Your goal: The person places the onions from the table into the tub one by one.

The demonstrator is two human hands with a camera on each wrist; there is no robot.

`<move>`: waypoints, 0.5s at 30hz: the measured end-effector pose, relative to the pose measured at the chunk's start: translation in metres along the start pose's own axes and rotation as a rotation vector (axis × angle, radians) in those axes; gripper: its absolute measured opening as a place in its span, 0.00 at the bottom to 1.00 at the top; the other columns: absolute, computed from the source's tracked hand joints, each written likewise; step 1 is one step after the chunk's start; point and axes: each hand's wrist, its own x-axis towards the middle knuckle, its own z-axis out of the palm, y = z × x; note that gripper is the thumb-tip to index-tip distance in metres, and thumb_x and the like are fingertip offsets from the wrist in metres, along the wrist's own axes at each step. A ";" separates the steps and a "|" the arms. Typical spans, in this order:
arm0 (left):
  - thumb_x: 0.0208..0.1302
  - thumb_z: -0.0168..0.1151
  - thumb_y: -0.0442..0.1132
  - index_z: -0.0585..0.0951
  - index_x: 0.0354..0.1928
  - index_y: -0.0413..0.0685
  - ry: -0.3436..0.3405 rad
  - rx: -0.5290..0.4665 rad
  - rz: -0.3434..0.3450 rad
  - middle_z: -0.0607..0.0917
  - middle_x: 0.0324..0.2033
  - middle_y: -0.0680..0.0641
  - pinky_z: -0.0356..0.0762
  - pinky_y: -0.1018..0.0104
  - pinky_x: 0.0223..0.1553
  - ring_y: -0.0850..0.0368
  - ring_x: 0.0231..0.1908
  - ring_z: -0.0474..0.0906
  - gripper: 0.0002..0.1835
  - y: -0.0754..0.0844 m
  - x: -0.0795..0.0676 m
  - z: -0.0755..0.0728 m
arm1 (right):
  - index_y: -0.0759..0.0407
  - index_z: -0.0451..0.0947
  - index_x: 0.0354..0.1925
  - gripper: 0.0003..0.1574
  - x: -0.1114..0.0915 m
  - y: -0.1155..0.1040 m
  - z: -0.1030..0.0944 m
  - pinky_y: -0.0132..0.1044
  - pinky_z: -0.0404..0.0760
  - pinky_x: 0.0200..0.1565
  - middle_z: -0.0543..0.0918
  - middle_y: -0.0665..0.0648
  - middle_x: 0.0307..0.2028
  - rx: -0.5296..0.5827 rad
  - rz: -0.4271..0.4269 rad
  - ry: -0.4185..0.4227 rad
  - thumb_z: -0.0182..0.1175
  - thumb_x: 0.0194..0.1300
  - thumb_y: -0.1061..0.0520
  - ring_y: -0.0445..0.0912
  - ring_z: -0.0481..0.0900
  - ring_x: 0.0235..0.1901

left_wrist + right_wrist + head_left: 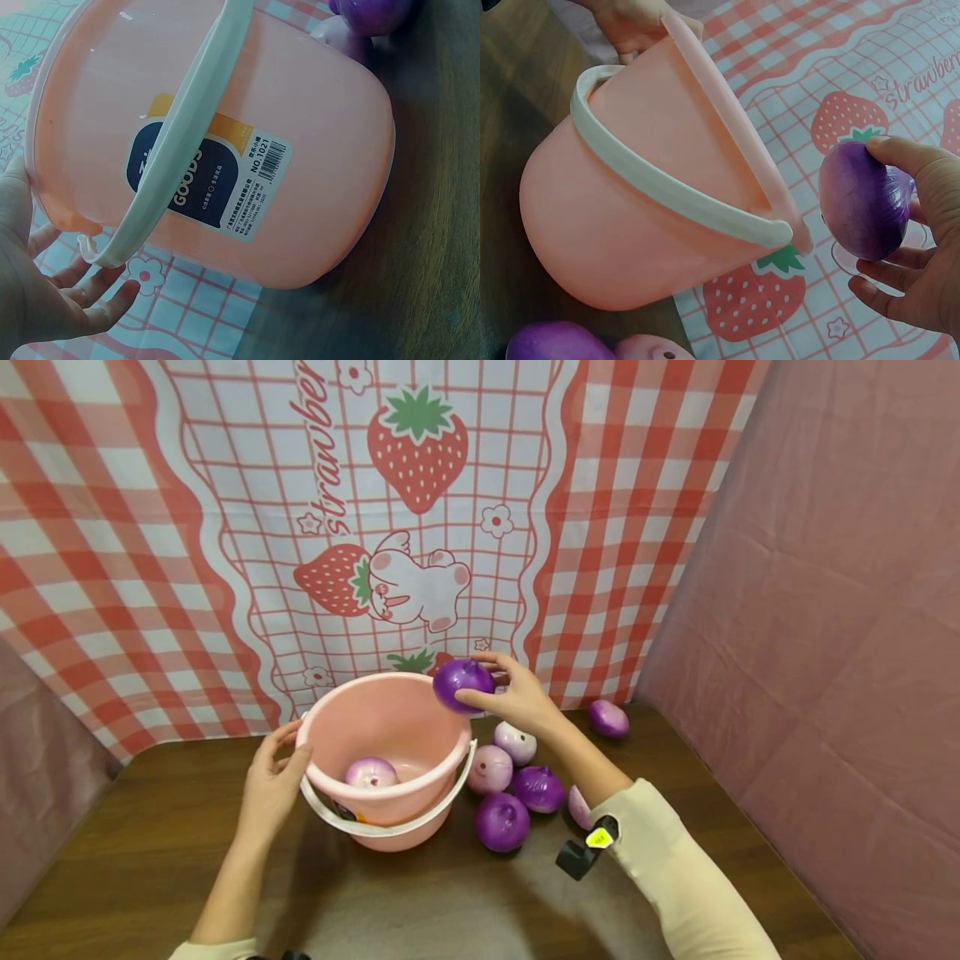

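A person's right hand grips a purple onion between thumb and fingers near a bucket, whose rim the left hand holds, fingers partly curled. Another onion lies inside, between the hands; more onions sit below the right hand.

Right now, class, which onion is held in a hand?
The deep-purple onion in the right hand, near the pink bucket; other visible onions lie inside that bucket or on the table.
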 end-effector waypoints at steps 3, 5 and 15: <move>0.68 0.51 0.39 0.68 0.63 0.43 0.000 -0.003 0.002 0.73 0.57 0.37 0.71 0.83 0.35 0.81 0.33 0.70 0.23 0.000 0.000 0.000 | 0.44 0.68 0.61 0.40 0.001 -0.001 0.004 0.47 0.77 0.50 0.74 0.57 0.56 0.004 -0.011 -0.007 0.69 0.51 0.42 0.52 0.72 0.55; 0.68 0.51 0.39 0.68 0.63 0.43 0.002 -0.003 0.005 0.73 0.57 0.37 0.71 0.83 0.35 0.81 0.33 0.70 0.22 0.000 0.000 0.000 | 0.44 0.69 0.61 0.40 0.002 -0.001 0.006 0.47 0.77 0.50 0.74 0.56 0.55 0.003 -0.020 -0.007 0.69 0.51 0.42 0.51 0.73 0.54; 0.67 0.51 0.38 0.68 0.63 0.42 0.009 -0.010 0.015 0.73 0.56 0.37 0.71 0.84 0.35 0.81 0.33 0.70 0.22 -0.001 -0.001 0.000 | 0.45 0.69 0.61 0.39 0.002 -0.002 0.016 0.46 0.77 0.50 0.75 0.56 0.55 0.016 -0.062 -0.032 0.69 0.51 0.44 0.51 0.74 0.53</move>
